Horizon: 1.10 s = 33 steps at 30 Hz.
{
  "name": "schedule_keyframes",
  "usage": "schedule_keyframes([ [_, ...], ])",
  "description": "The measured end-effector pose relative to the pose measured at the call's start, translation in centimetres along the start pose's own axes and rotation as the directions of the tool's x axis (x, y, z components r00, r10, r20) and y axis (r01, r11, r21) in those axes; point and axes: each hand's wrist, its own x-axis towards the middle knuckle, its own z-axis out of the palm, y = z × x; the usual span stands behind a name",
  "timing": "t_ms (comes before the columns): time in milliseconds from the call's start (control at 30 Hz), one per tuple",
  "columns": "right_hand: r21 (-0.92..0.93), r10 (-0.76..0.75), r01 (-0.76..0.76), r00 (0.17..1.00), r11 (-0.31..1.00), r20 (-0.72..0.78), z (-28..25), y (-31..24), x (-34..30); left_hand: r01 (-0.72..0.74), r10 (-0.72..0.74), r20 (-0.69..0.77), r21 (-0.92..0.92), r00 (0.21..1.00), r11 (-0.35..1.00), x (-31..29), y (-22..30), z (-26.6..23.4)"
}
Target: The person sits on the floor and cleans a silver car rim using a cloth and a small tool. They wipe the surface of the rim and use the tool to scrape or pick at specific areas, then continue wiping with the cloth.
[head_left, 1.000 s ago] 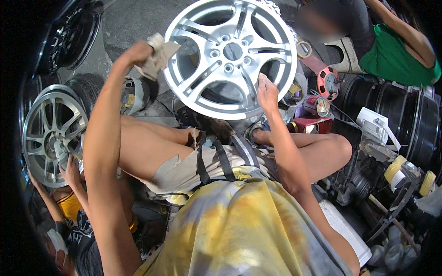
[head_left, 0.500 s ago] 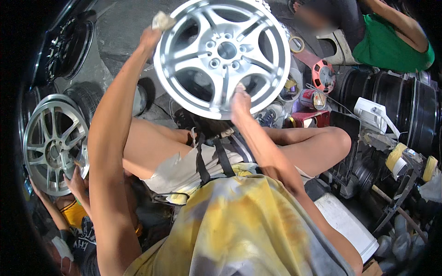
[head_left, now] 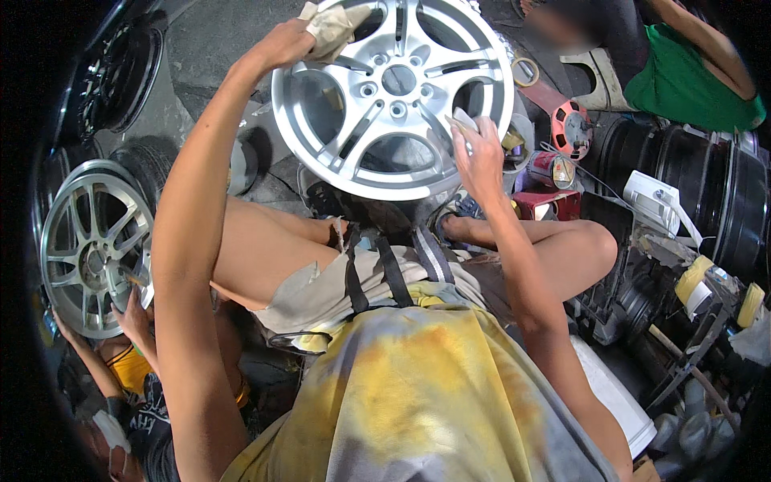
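A silver alloy wheel rim [head_left: 383,100] faces up in front of me, above my bent legs. My left hand [head_left: 285,44] grips a crumpled beige cloth [head_left: 333,34], which lies against the rim's upper left edge. At the lower right of the wheel, my right hand [head_left: 482,161] is closed around a small whitish folded piece [head_left: 463,120] that touches a spoke; whether it is paper or cloth I cannot tell. Part of the rim's top runs out of the picture.
Another person's hands hold a second silver wheel [head_left: 96,257] at the left. A person in a green shirt [head_left: 695,84] sits at the upper right. Dark wheel barrels [head_left: 662,157], an orange reel [head_left: 572,128] and a tin can [head_left: 552,170] stand on the right.
The wheel has turned, so its spokes lie differently. My left hand moved right with the cloth, onto the rim's upper left. My right hand shifted right and slightly up along the rim.
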Motion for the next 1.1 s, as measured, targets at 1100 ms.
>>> schedule_keyframes([
  [1100, -0.351, -0.301, 0.460, 0.855, 0.815, 0.421, 2.8, 1.8, 3.1, -0.292, 0.268, -0.218, -0.084, 0.938, 0.953, -2.6, 3.0, -6.3],
])
